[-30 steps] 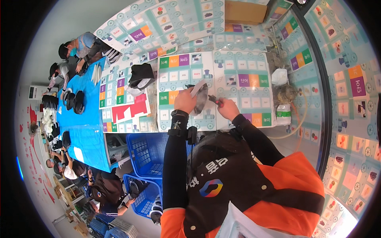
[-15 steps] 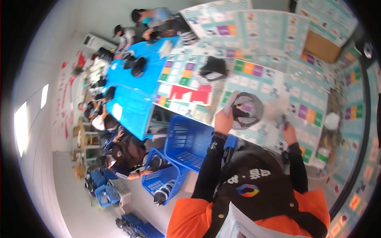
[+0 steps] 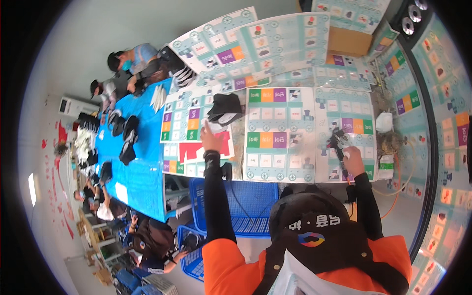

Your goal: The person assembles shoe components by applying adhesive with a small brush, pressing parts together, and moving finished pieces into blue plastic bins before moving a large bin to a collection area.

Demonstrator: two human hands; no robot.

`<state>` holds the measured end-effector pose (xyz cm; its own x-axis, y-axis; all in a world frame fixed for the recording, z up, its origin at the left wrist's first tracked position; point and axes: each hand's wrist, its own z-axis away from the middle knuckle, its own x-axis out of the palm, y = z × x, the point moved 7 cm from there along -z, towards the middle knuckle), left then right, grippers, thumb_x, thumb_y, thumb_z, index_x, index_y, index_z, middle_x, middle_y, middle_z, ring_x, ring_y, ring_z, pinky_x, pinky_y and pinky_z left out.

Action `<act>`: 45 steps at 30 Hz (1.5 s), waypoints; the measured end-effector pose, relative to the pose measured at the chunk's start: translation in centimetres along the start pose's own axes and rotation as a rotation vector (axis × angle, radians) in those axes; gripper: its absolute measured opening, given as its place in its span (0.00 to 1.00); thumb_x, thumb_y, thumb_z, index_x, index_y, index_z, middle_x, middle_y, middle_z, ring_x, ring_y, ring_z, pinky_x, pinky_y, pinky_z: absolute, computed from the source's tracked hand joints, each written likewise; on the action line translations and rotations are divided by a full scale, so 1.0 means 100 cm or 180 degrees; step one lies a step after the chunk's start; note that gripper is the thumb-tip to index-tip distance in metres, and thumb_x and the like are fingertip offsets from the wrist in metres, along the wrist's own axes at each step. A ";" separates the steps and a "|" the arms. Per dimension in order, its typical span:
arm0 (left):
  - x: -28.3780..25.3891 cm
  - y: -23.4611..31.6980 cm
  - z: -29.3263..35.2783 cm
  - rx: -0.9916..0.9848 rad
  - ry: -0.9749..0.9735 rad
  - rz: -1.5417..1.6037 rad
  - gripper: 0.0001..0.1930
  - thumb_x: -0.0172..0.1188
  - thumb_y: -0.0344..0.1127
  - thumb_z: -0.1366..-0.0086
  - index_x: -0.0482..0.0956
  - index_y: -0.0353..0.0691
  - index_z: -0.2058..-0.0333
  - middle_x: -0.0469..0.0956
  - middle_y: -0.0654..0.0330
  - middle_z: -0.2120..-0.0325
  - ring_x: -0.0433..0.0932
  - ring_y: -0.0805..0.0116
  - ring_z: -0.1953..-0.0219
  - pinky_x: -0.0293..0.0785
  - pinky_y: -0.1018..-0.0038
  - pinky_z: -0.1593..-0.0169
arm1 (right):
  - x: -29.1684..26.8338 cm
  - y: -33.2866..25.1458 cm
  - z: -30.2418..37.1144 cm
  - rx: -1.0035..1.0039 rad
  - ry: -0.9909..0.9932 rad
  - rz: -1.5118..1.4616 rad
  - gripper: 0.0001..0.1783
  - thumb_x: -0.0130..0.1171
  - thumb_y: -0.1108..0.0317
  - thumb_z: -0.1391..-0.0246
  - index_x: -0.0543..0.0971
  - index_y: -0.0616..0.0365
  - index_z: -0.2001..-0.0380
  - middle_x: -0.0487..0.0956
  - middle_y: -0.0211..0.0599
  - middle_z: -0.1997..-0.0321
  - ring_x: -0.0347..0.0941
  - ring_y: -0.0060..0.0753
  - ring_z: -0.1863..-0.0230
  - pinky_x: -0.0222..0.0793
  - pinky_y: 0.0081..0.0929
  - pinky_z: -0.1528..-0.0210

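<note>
At the left of my table lies a black cap with a pale grey part at its near side. Reaching over a red-and-white sheet, my left hand has its fingertips closed on that pale grey edge. My right hand is on the right side of the table, its fingers curled against a black gun-shaped tool with a metallic-looking head. The tool's exact kind is hard to make out. Printed boards with coloured squares cover the tabletop under both hands.
Blue baskets stand below the table's front edge. To the left is a blue-covered table with several dark caps, and people work around it. An orange hose and a white bundle are at the right.
The view has swung right. My left hand has carried the grey cap from in front of me to the black cap at the left. My right hand stays near the black tool.
</note>
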<state>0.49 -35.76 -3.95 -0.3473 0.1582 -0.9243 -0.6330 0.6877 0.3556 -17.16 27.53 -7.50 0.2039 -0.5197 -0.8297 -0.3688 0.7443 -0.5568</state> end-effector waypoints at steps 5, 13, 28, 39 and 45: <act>0.086 0.057 -0.066 0.0976 0.0145 -0.2033 0.35 0.58 0.35 0.36 0.62 0.62 0.29 0.63 0.51 0.32 0.68 0.45 0.37 0.70 0.46 0.41 | -0.035 -0.023 0.046 0.0163 -0.0306 0.0129 0.14 0.59 0.76 0.49 0.80 0.62 0.58 0.78 0.51 0.50 0.70 0.58 0.41 0.66 0.47 0.37; 0.010 0.077 -0.092 0.1619 0.0547 -0.1118 0.17 0.55 0.31 0.36 0.81 0.50 0.49 0.74 0.57 0.61 0.78 0.53 0.59 0.80 0.59 0.61 | -0.077 -0.051 0.058 0.0871 -0.0342 -0.0535 0.12 0.59 0.74 0.44 0.82 0.63 0.57 0.81 0.48 0.56 0.80 0.49 0.55 0.77 0.39 0.54; 0.023 0.132 0.215 -0.0035 -0.0476 0.1447 0.15 0.69 0.32 0.39 0.87 0.40 0.53 0.78 0.57 0.75 0.80 0.62 0.72 0.76 0.68 0.67 | 0.108 -0.223 -0.038 -0.1238 -0.1352 -0.1387 0.15 0.66 0.67 0.44 0.80 0.57 0.54 0.78 0.42 0.53 0.75 0.49 0.51 0.72 0.38 0.48; 0.068 0.097 0.256 -0.0689 -0.0296 0.3060 0.05 0.65 0.31 0.31 0.84 0.35 0.61 0.80 0.66 0.67 0.79 0.73 0.62 0.74 0.78 0.56 | 0.127 -0.206 -0.032 -0.0572 -0.1946 -0.1731 0.07 0.64 0.71 0.43 0.81 0.61 0.63 0.82 0.41 0.63 0.79 0.39 0.60 0.73 0.30 0.56; 0.088 0.146 0.232 -0.1699 -0.1906 0.4712 0.16 0.49 0.38 0.21 0.79 0.32 0.50 0.82 0.63 0.60 0.78 0.73 0.61 0.73 0.75 0.55 | 0.146 -0.160 -0.046 -0.0345 -0.2674 -0.2569 0.11 0.65 0.67 0.40 0.79 0.62 0.57 0.79 0.28 0.64 0.72 0.24 0.60 0.71 0.26 0.53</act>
<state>4.25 -7.90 -10.11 -0.6022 0.7175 0.3501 -0.2164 -0.5688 0.7935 -12.42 6.08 -10.53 0.9348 -0.3543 -0.0250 0.0744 0.2643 -0.9616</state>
